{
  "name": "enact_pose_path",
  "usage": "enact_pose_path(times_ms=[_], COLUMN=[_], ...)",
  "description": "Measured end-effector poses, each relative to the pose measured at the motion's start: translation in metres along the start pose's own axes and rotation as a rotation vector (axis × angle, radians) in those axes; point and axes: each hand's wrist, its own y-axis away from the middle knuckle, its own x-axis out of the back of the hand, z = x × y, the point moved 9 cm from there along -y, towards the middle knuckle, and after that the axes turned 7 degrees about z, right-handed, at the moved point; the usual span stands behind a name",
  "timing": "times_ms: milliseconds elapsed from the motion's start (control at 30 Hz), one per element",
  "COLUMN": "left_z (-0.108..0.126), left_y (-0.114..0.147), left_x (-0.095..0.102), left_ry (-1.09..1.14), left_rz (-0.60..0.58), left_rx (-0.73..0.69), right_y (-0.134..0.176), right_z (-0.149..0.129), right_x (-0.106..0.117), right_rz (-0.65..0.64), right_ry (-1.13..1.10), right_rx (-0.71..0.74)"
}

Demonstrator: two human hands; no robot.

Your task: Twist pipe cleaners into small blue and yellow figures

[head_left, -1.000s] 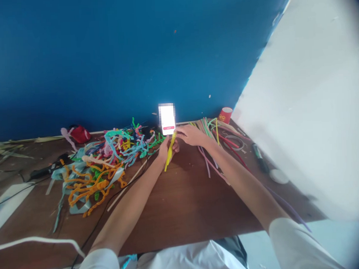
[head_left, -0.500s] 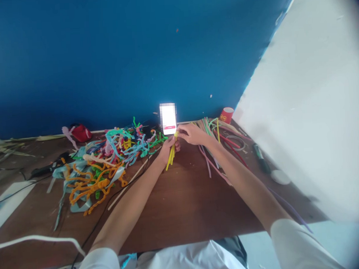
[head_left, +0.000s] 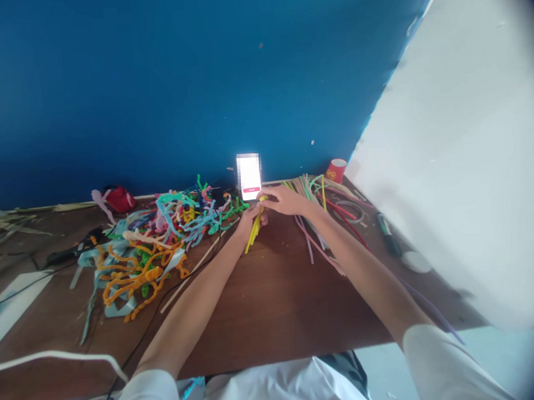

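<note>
My left hand point(head_left: 250, 217) is closed round a small bundle of yellow pipe cleaners point(head_left: 253, 236), whose loose ends hang below the fist toward me. At the top of the bundle, the fingers of my right hand point(head_left: 281, 199) pinch the yellow tips, which are bent or wound there; the exact shape is too small to make out. Both hands are just in front of a phone point(head_left: 249, 176) with a bright screen, leaning upright near the blue wall.
Left lies a tangled heap of coloured pipe cleaners point(head_left: 141, 270) and a red pouch point(head_left: 120, 199). To the right are straight pipe cleaners point(head_left: 308, 189), a red paper cup point(head_left: 336, 171), a dark green bottle point(head_left: 389, 235) and a white disc point(head_left: 416, 262). A black cable point(head_left: 194, 270) crosses the table.
My right hand has shifted slightly left over the top of the yellow bundle. My left hand keeps its hold, and the hanging ends swing slightly left.
</note>
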Motion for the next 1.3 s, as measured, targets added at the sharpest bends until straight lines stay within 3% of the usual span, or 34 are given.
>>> enact_pose_path(times_ms=[67, 233, 400, 533, 700, 867, 1000, 1133, 1300], left_z=[-0.001, -0.004, 0.001, 0.001, -0.001, -0.001, -0.003, -0.005, -0.004], left_y=[-0.001, -0.005, -0.003, -0.003, -0.005, -0.005, -0.005, -0.005, -0.003], left_x=[0.004, 0.018, 0.008, 0.006, 0.010, 0.012, 0.016, 0.017, 0.016], left_ry=[0.042, 0.185, -0.044, -0.102, -0.089, -0.114, -0.139, -0.206, -0.276], left_rz=[0.036, 0.162, 0.096, 0.111, 0.175, 0.188, 0.239, 0.254, 0.221], left_rx=[0.015, 0.026, -0.086, -0.149, -0.190, -0.173, -0.149, -0.120, -0.117], right_y=[-0.001, -0.001, 0.002, 0.002, 0.001, 0.004, 0.008, 0.022, 0.041], right_z=[-0.003, 0.005, 0.026, 0.030, 0.027, 0.026, 0.036, 0.066, 0.101], right_x=[0.003, 0.019, 0.010, -0.011, -0.028, -0.042, -0.022, 0.038, 0.035], right_rz=[0.010, 0.184, 0.231, 0.166, 0.092, -0.102, -0.112, 0.214, 0.115], right_ry=[-0.015, -0.112, -0.298, -0.240, 0.022, 0.053, 0.085, 0.564, 0.644], right_rx=[0.008, -0.082, -0.285, -0.350, -0.366, -0.358, -0.374, -0.568, -0.740])
